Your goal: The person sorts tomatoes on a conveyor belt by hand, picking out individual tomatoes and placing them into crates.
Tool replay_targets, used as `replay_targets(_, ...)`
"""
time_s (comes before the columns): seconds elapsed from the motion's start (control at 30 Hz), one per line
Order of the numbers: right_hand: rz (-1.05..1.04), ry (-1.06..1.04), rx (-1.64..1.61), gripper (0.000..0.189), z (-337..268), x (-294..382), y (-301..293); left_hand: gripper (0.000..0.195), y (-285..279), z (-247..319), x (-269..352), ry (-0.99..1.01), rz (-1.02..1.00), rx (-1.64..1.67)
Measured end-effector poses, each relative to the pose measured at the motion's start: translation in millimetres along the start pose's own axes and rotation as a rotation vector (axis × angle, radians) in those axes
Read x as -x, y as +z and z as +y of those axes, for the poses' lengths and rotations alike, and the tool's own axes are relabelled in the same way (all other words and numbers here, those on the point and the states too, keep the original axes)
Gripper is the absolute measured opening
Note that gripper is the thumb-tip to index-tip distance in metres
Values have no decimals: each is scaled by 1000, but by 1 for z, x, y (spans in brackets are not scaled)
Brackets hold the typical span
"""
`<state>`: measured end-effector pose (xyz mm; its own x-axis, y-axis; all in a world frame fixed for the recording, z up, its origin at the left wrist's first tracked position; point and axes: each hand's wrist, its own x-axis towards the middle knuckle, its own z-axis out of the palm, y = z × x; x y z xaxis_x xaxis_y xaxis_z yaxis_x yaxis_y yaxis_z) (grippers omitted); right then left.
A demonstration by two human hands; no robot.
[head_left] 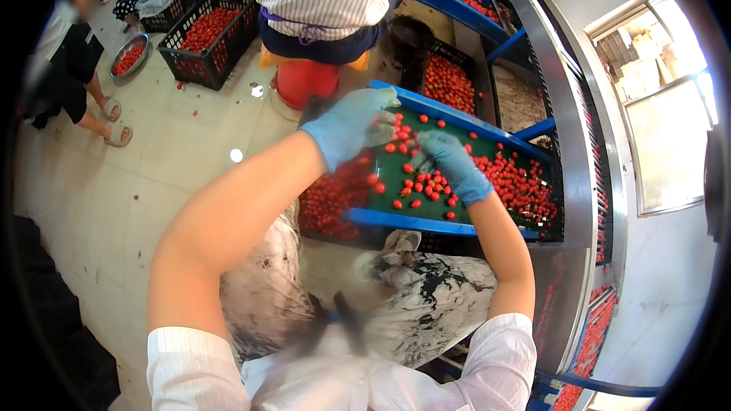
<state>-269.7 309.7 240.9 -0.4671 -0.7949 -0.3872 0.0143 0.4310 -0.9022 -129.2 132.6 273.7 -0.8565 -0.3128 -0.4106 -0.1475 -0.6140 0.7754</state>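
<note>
Cherry tomatoes [434, 180] lie scattered over a green sloping tray [380, 202] with blue side rails. My left hand [348, 125], in a blue glove, is over the tray's far left corner by the far rail. Its fingers are spread and slightly blurred, with nothing clearly seen between them. My right hand [454, 165], also gloved, reaches low into the tomatoes at mid-tray. Its fingers point left and curl down; whether they hold a tomato is hidden. Below the tray's left end, many tomatoes [331, 200] fill a dark container, partly blurred.
Ahead, a person [325, 0] sits on a red stool [308, 83]. Black crates of tomatoes stand left [208, 40] and right [448, 83] of that person. A metal bowl [130, 60] and another person's sandalled feet [117, 125] are at far left. Steel machinery [577, 171] borders the tray's right end.
</note>
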Motion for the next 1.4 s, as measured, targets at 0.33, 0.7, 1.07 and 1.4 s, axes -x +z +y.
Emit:
replay_targets(0.33,135,-46,327,26,50,-22,-23,37,9,6,0,-55,-224,139)
replay_targets(0.7,-226,-601,1399,18,120,-37,40,32,4,5,2,3,-203,-21)
replay_targets(1.07,78,148,-414,18,44,-44,-20,38,-2,7,1,-56,-108,-50)
replay_targets(1.4,114,-143,-1,31,-24,-16,7,39,-14,16,12,-52,-287,140)
